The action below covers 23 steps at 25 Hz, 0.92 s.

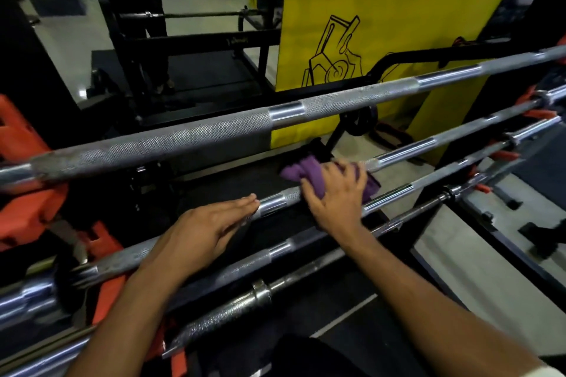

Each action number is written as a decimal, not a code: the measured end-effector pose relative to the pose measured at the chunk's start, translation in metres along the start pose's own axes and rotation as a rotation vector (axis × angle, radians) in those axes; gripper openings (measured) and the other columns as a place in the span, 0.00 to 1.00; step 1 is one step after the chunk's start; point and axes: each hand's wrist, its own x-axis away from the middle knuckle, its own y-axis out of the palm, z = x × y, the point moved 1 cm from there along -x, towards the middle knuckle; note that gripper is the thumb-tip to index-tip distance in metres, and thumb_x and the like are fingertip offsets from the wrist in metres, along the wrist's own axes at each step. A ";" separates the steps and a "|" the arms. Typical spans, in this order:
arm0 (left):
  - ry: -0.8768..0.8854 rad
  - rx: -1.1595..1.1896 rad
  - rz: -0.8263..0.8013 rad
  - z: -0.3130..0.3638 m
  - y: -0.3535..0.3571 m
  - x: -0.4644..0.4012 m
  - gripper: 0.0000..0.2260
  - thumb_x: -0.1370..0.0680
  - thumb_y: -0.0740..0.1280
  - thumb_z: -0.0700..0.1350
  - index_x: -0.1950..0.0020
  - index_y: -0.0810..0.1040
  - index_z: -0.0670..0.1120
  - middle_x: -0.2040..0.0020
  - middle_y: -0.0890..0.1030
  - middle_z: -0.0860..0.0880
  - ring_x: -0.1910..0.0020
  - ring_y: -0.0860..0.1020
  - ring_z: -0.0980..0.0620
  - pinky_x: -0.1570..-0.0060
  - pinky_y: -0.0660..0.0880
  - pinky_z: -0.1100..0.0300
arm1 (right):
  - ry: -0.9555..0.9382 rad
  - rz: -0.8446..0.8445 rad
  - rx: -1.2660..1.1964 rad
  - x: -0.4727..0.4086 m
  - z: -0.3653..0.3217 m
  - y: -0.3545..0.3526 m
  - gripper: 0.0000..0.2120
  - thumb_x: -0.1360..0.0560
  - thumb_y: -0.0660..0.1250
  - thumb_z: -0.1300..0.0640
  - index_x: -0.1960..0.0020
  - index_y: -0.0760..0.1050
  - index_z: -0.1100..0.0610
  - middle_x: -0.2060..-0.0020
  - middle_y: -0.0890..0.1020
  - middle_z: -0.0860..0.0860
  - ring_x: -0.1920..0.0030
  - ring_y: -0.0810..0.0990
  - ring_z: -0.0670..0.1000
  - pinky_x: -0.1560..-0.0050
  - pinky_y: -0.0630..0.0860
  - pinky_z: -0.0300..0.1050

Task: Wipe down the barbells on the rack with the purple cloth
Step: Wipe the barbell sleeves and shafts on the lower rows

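Grey gym floor [477, 272] lies beyond the rack's barbell [275, 201]. Left hand [208, 232] rests flat, fingers straight; right hand [337, 196] grip clamps purple cloth [309, 173] onto it.

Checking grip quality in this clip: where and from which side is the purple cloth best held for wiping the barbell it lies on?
Grip the purple cloth at its bunched middle, from above, fingers curling over the bar. It is draped round the steel barbell with loose ends behind, so a top wrap keeps it pressed on. The right hand holds it this way; the left hand rests flat on the same bar.
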 end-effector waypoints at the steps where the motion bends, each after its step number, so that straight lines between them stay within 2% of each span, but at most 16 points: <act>1: -0.003 0.005 0.004 0.000 0.000 0.000 0.20 0.20 0.59 0.53 0.30 0.76 0.55 0.30 0.75 0.60 0.33 0.73 0.65 0.35 0.70 0.68 | -0.039 -0.016 -0.018 0.007 -0.018 -0.001 0.22 0.24 0.60 0.38 0.43 0.80 0.52 0.49 0.82 0.49 0.40 0.74 0.57 0.28 0.60 0.67; 3: -0.010 0.004 0.006 -0.001 0.002 -0.001 0.20 0.21 0.58 0.54 0.30 0.76 0.55 0.30 0.75 0.61 0.33 0.73 0.65 0.36 0.72 0.65 | -0.120 -0.046 -0.047 0.014 -0.036 -0.003 0.22 0.23 0.59 0.37 0.43 0.80 0.51 0.48 0.81 0.47 0.40 0.74 0.55 0.29 0.60 0.66; 6: -0.011 -0.016 0.003 -0.001 0.001 0.000 0.20 0.21 0.58 0.55 0.30 0.76 0.56 0.30 0.74 0.62 0.34 0.74 0.64 0.38 0.74 0.64 | -0.262 -0.099 0.005 0.001 -0.003 -0.007 0.24 0.22 0.56 0.36 0.43 0.80 0.52 0.48 0.81 0.48 0.42 0.75 0.56 0.32 0.65 0.62; 7: -0.009 -0.033 0.000 -0.001 0.000 0.000 0.20 0.21 0.59 0.55 0.30 0.76 0.56 0.30 0.74 0.62 0.34 0.74 0.64 0.39 0.74 0.65 | -0.242 -0.085 0.040 -0.007 0.018 -0.007 0.24 0.22 0.55 0.36 0.44 0.80 0.53 0.48 0.81 0.50 0.44 0.76 0.57 0.34 0.67 0.62; 10: -0.046 -0.057 -0.026 -0.001 -0.002 0.000 0.19 0.21 0.67 0.53 0.29 0.74 0.59 0.30 0.72 0.65 0.34 0.74 0.64 0.41 0.78 0.62 | -0.023 -0.024 0.091 -0.031 0.081 -0.009 0.24 0.20 0.55 0.38 0.46 0.79 0.57 0.50 0.81 0.55 0.45 0.76 0.60 0.35 0.68 0.62; 12: -0.070 -0.043 -0.020 -0.001 -0.001 -0.001 0.22 0.22 0.71 0.49 0.29 0.74 0.60 0.30 0.72 0.65 0.34 0.74 0.64 0.42 0.79 0.59 | 0.095 -0.044 0.083 -0.036 0.090 -0.008 0.25 0.20 0.55 0.38 0.46 0.79 0.57 0.49 0.81 0.56 0.42 0.76 0.60 0.32 0.66 0.62; 14: -0.072 -0.034 -0.016 -0.003 0.000 -0.001 0.22 0.23 0.72 0.48 0.29 0.74 0.60 0.30 0.73 0.65 0.34 0.75 0.64 0.41 0.79 0.58 | 0.156 -0.048 0.059 -0.032 0.069 -0.006 0.24 0.22 0.57 0.39 0.46 0.80 0.58 0.48 0.82 0.56 0.40 0.75 0.59 0.31 0.65 0.65; 16: -0.066 -0.027 -0.026 -0.005 0.000 -0.001 0.21 0.21 0.70 0.50 0.29 0.74 0.60 0.30 0.73 0.65 0.34 0.74 0.64 0.40 0.79 0.57 | 0.092 -0.067 0.017 -0.018 0.036 -0.004 0.23 0.22 0.59 0.40 0.47 0.80 0.57 0.48 0.82 0.54 0.40 0.75 0.59 0.30 0.63 0.67; 19: -0.058 -0.023 -0.036 -0.005 -0.002 -0.002 0.21 0.21 0.70 0.50 0.28 0.73 0.60 0.30 0.73 0.64 0.34 0.74 0.64 0.39 0.78 0.57 | -0.039 -0.143 -0.083 -0.003 -0.004 -0.017 0.24 0.21 0.55 0.38 0.42 0.80 0.53 0.46 0.82 0.49 0.36 0.74 0.57 0.28 0.58 0.68; 21: -0.060 -0.032 -0.088 -0.007 -0.009 0.007 0.24 0.21 0.68 0.53 0.26 0.68 0.61 0.27 0.70 0.64 0.32 0.72 0.64 0.35 0.75 0.59 | -0.127 -0.122 -0.102 0.000 -0.021 -0.031 0.23 0.20 0.54 0.39 0.40 0.79 0.52 0.44 0.81 0.48 0.32 0.72 0.56 0.26 0.54 0.69; 23: -0.089 -0.104 -0.132 -0.013 -0.018 0.024 0.27 0.22 0.61 0.60 0.23 0.62 0.61 0.25 0.66 0.64 0.30 0.70 0.62 0.32 0.69 0.64 | -0.247 -0.087 -0.129 0.006 -0.041 -0.035 0.22 0.21 0.58 0.42 0.38 0.79 0.55 0.43 0.81 0.49 0.32 0.73 0.57 0.25 0.54 0.69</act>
